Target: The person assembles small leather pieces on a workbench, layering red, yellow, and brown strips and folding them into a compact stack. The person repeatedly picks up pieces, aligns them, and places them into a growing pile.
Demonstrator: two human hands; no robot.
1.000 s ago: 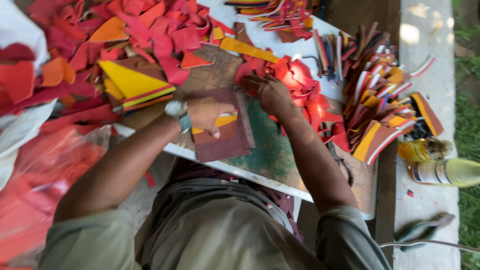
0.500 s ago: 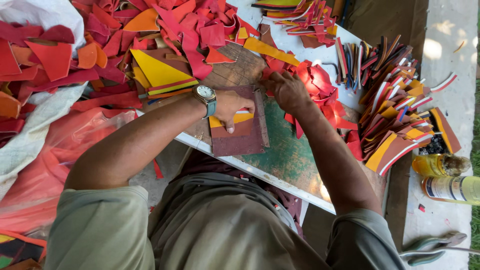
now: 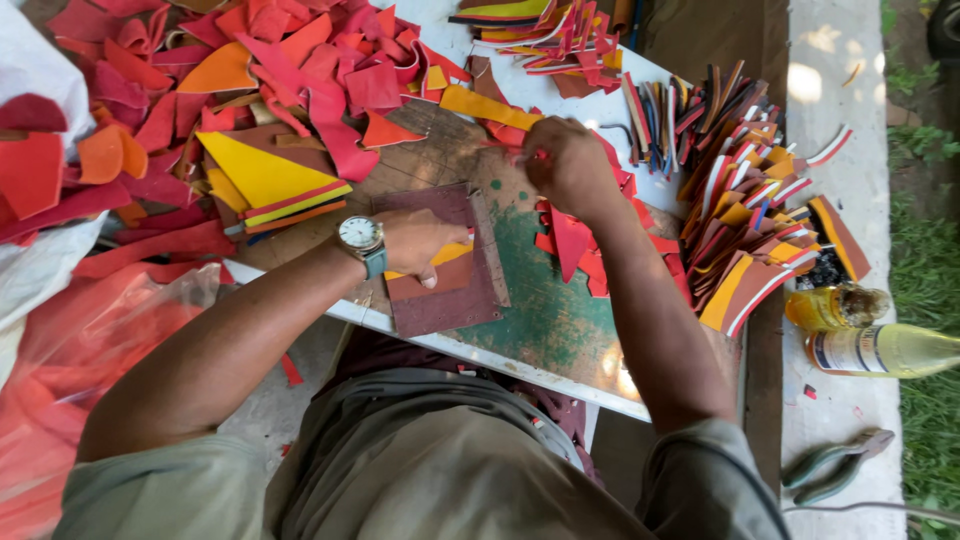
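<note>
On the far left of the bench a clear bag (image 3: 60, 370) sags full of red offcuts, and above it a loose heap of scraps (image 3: 250, 70) in red, pink and orange spreads across the worktop. Next along, a yellow triangle (image 3: 255, 170) tops a small layered stack. Now the left hand (image 3: 420, 240), watch (image 3: 360, 235) on the wrist, lies flat with fingers spread and pressing down on a maroon sheet (image 3: 445, 295), pinning a yellow-and-brown piece beneath the palm; it grips nothing, just holds it flat against the worn green board (image 3: 540, 310). That sheet looks thin, light and bendy, likely to slide or curl, so a flat palm near the middle, or a pinch at an edge, seems the way to manage it. Moving right, the right hand (image 3: 565, 165) is curled almost closed around something small and red (image 3: 530, 155) at the fingertips; I cannot tell whether it is a tool or a scrap. Red cuttings (image 3: 570, 240) lie just below that wrist. Further right, a fan of striped strips (image 3: 740, 220) stands packed together, then two bottles (image 3: 860, 330) of yellowish liquid lie on the ledge, with pliers (image 3: 830, 465) below them.
</note>
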